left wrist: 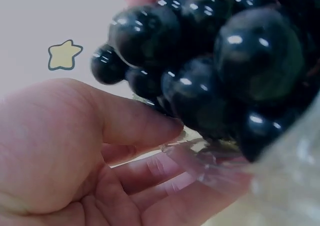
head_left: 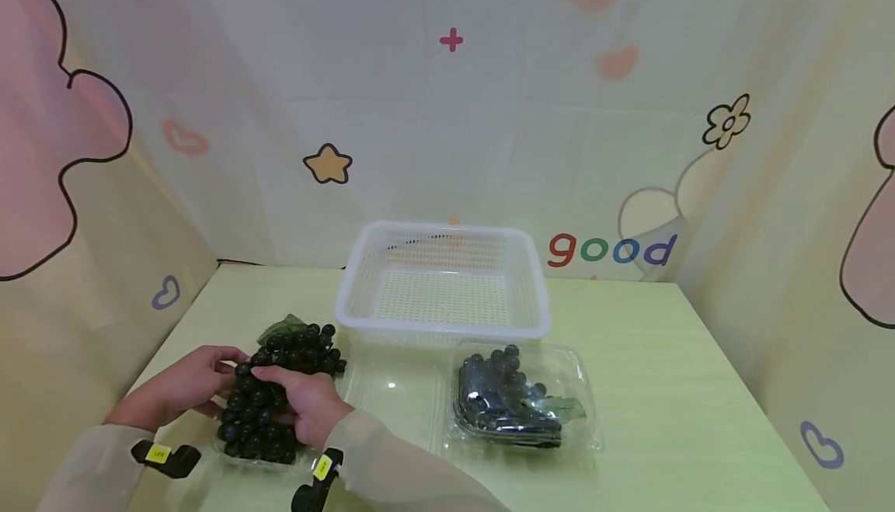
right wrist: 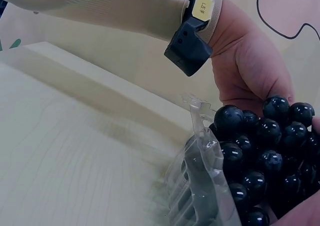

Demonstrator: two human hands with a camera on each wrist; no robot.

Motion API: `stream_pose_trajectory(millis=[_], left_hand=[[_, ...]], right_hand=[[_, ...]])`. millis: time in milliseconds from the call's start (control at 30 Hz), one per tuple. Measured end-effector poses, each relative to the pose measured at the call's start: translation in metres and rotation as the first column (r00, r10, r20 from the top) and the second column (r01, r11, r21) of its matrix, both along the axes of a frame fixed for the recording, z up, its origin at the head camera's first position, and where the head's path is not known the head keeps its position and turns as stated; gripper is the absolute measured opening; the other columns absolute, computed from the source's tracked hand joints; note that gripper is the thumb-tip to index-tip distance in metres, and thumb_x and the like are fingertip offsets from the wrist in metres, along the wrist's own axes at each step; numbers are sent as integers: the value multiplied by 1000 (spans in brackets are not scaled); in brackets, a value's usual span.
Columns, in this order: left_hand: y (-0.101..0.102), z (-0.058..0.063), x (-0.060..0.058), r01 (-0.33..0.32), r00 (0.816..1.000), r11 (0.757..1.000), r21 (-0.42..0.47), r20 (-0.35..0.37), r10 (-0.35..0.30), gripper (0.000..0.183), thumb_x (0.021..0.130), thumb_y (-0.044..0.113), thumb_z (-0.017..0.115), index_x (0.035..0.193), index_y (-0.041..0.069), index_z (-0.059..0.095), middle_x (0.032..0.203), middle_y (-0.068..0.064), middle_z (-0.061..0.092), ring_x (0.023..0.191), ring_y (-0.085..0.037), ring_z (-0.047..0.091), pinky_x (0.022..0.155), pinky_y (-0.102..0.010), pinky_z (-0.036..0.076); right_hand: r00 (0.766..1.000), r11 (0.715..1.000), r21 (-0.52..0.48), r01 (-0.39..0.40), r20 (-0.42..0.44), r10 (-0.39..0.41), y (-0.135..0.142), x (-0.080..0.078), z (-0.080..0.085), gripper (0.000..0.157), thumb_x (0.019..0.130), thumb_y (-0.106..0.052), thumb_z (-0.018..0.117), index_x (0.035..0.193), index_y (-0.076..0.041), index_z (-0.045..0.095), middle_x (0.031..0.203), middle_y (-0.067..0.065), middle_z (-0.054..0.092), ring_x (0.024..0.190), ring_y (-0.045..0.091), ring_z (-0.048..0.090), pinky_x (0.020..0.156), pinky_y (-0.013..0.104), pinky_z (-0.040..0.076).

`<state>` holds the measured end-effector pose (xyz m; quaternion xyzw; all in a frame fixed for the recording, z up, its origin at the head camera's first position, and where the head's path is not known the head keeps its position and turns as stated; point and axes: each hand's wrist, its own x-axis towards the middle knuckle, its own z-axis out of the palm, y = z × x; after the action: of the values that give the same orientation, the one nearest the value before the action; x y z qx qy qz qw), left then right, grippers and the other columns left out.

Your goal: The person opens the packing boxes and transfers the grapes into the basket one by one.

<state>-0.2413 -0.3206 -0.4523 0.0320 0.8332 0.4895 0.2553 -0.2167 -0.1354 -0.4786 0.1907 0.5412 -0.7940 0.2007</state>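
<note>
Settling dark grapes [head_left: 248, 423] in a clear box [right wrist: 202, 181] by the tabletop's [head_left: 699, 419] left edge seems the step in hand. The left hand [head_left: 192, 384], fingers loosely spread, touches the bunch's left side; the right hand [head_left: 311, 403] pinches it, thumb on top. The next move likely calls for gently tucking in berries near the box's rim. Rightward lies a flat clear panel [head_left: 395, 399]; behind it a white basket [head_left: 444, 331] sits at the far edge. Past a second grape-filled box [head_left: 575, 376], the widest working room reaches the right edge.
</note>
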Motion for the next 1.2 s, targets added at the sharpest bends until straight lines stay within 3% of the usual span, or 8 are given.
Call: stream_pose_trajectory(millis=[133,433,733,900,1200], left_hand=[[0,0,0,-27,1000,999,-19,-3,27,39,99,0,47,135,-14,44,107,-13,74,90,-23,72,73,-46,63],[2,-4,3,-60,998,998,-16,-3,60,26,99,1,50,124,-8,49,86,-4,69,75,-18,66,63,-39,59],[-1,-3,0,-29,1000,999,-21,7,29,27,100,1,49,126,-8,49,93,-7,69,81,-19,67,66,-40,60],[-1,0,0,-16,1000,1000,-18,-1,16,35,103,4,49,135,-10,46,97,-6,71,82,-19,68,68,-40,61],[2,2,1,-40,999,999,-16,-9,40,38,102,3,52,137,-10,47,101,-8,73,84,-20,69,71,-42,62]], right_hand=[[1000,1000,-10,2,7,-2,-1,1,1,46,71,-19,91,106,-4,65,97,6,73,87,31,77,87,48,61],[1000,1000,-6,-31,-2,31,1,2,0,68,72,-22,89,126,-2,53,111,8,64,91,34,76,93,50,58],[999,998,-26,-50,-22,50,2,3,0,64,71,-21,85,124,-3,54,113,8,62,92,32,74,98,50,55],[999,997,-66,-45,-30,43,3,0,2,70,71,-22,83,129,-2,50,113,9,64,97,30,72,98,48,55],[996,995,-81,-62,-64,57,8,-4,9,40,74,-22,79,108,-5,68,105,7,73,95,22,70,90,37,56]])
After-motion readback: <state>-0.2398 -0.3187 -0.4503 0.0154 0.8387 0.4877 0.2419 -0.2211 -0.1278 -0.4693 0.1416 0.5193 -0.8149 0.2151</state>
